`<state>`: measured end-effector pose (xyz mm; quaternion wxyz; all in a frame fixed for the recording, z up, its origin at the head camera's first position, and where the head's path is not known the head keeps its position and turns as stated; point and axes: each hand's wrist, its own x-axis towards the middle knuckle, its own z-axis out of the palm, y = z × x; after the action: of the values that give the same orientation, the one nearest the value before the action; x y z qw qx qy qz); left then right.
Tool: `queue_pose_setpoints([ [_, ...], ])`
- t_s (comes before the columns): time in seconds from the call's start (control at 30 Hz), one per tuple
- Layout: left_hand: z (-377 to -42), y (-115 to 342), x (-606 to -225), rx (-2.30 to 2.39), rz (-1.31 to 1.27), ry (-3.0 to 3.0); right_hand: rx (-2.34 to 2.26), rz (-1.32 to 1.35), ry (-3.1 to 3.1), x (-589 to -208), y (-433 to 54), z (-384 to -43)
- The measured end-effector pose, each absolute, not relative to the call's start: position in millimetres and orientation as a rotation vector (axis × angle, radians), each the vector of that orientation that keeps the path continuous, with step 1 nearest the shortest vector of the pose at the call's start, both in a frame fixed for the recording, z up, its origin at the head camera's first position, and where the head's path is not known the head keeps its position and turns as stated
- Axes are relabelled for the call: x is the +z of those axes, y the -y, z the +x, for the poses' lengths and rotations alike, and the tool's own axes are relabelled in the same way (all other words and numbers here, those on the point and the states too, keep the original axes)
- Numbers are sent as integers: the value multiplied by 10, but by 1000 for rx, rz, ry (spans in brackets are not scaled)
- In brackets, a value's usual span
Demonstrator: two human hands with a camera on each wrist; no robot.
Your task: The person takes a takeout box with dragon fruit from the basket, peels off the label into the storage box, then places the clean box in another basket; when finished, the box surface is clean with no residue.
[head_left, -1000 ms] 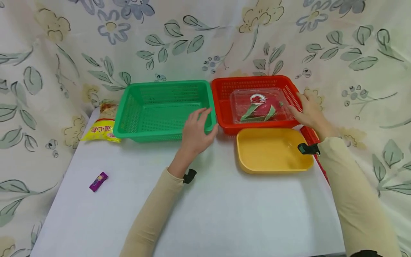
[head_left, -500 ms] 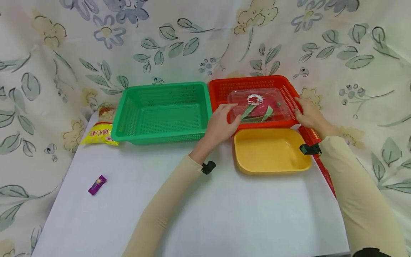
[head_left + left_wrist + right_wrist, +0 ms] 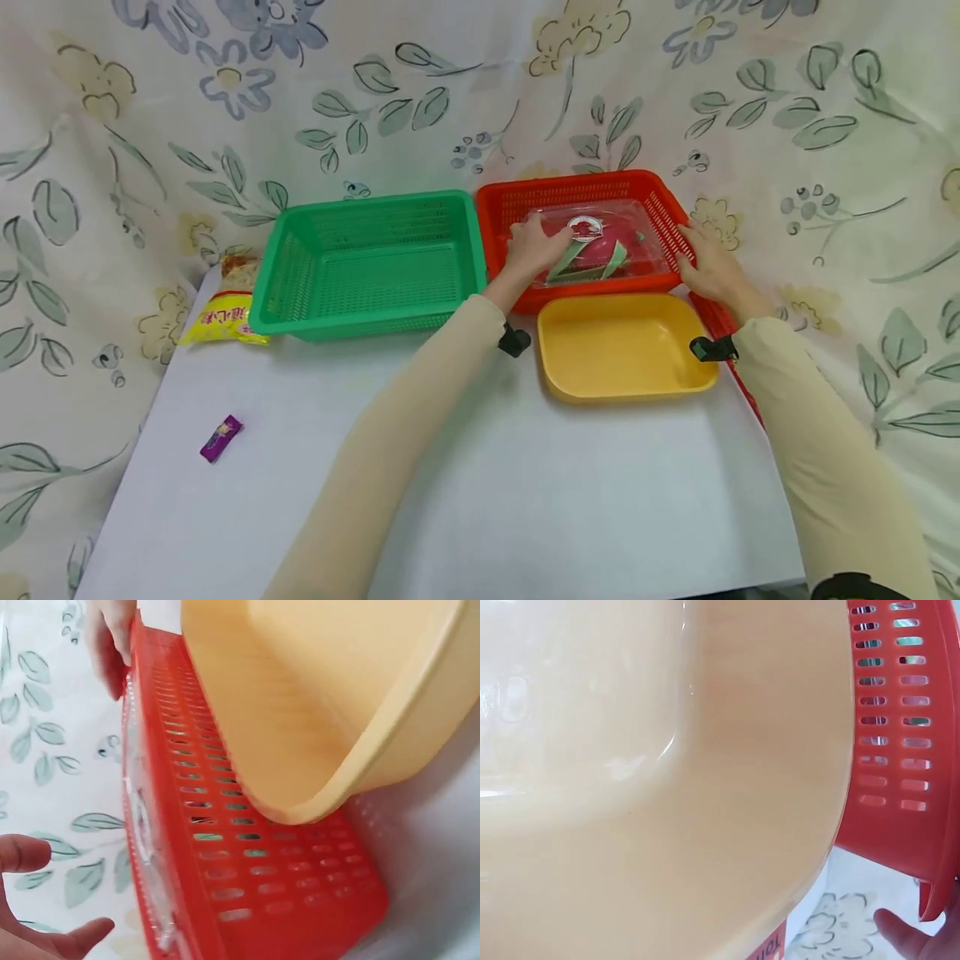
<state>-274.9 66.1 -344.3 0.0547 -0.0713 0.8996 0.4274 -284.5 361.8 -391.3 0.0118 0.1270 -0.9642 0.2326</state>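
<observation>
"On the head view, what's hidden?"

"The left hand (image 3: 535, 250) covers the left end of the clear box (image 3: 645, 242), which lies inside the red basket (image 3: 555, 193). Its contents (image 3: 597, 250), magenta and green, blur behind the plastic (shine on the lid doesn't help). A red packet (image 3: 712, 313) is mostly lost behind the right wrist and the yellow tub (image 3: 622, 346)."

"And the box, from each grip?"

"Beneath the left fingers, at its left end. The right hand (image 3: 712, 262) is at the basket's right rim, just beside the box's other end."

"Now the left wrist view?"

"There the box shows only as a thin edge above the basket's rim; the perforated wall hides the rest. The left hand is cut off at the lower corner. Two digits stand apart, with a gap between them and the box, so that grip is spread. The right hand, cropped at the top, touches the far rim."

"Right wrist view?"

"Mostly tub, running out of view. Just a bit of the right hand shows, one digit extended near the basket's end. Whether that grip is clamped on the rim, I can't tell. The packet's lettering is cut short."
</observation>
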Motion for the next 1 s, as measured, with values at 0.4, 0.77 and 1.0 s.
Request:
queue_pose_setpoints([
  [0.4, -2963, -729, -3753, 1648, -215, -2259, 731, 346, 3010, -3826, -3696, -2724],
  [0.77, -2940, -569, -3747, 1757, -223, -2301, 760, 300, 3048, -3774, -3458, -2772],
  [1.0, -2974, -687, -3792, 1787, -141, -2325, 749, 230, 3043, -3870, -3592, -2760],
])
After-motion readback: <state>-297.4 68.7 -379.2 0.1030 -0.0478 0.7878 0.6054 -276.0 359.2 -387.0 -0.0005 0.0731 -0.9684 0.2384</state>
